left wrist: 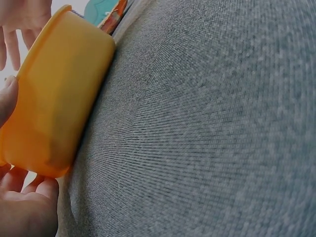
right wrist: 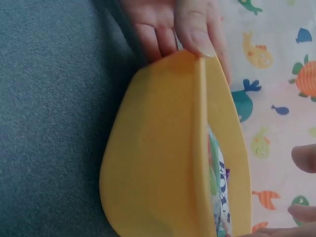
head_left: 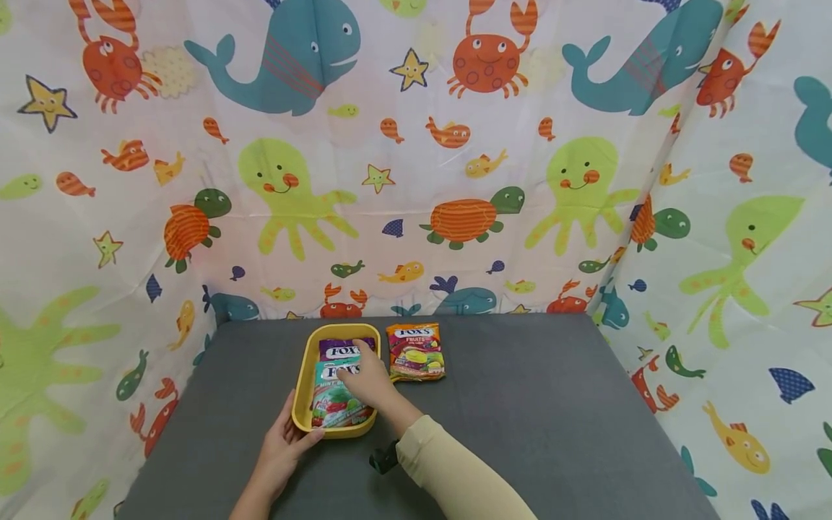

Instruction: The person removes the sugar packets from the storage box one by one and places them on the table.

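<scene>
A yellow plastic tub (head_left: 302,386) with rounded corners stands on the grey table. Inside it lie a teal Fox's candy packet (head_left: 338,408) and, behind and partly under that, a purple Fox's candy packet (head_left: 330,347). My left hand (head_left: 278,451) grips the tub's near left corner, thumb at the rim and fingers along the outer wall. Over the packets hovers my right hand (head_left: 369,379), thumb and index finger spread apart; in the right wrist view its fingertips (right wrist: 303,158) show nothing between them. Whether it touches a packet, I cannot tell.
An orange Fox's fruit candy packet (head_left: 416,352) lies flat just right of the tub. Grey cloth (head_left: 539,419) covers the table. A curtain (head_left: 416,166) printed with sea animals hangs behind and at both sides. A black device (head_left: 383,458) sits under my right wrist.
</scene>
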The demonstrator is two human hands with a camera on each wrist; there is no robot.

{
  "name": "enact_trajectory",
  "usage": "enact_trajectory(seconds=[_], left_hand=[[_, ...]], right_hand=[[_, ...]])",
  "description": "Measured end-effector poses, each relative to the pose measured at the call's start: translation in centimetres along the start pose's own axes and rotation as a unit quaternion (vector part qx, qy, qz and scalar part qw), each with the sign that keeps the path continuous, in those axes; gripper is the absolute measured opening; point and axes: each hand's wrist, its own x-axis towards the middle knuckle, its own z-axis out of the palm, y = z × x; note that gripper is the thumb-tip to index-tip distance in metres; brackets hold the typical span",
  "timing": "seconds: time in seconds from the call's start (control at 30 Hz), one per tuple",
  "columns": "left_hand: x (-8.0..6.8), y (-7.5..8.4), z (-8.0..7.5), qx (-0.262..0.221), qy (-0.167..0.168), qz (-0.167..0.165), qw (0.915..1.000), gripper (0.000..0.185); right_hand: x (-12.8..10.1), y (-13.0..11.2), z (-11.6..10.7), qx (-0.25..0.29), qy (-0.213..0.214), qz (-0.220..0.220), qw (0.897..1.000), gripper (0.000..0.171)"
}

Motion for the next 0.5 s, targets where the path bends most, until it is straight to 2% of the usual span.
enact_trajectory(seconds=[0.3, 0.5], left_hand=[[0.0, 0.0, 0.0, 0.000, 0.002, 0.010, 1.0000, 0.104], [0.0, 0.0, 0.1, 0.006, 0.005, 0.003, 1.0000, 0.104]], right_hand=[[0.0, -0.2, 0.4, 0.006, 0.015, -0.010, 1.000, 0.069], [-0.4, 0.2, 1.2, -0.014, 0.028, -0.013, 0.999, 0.071]])
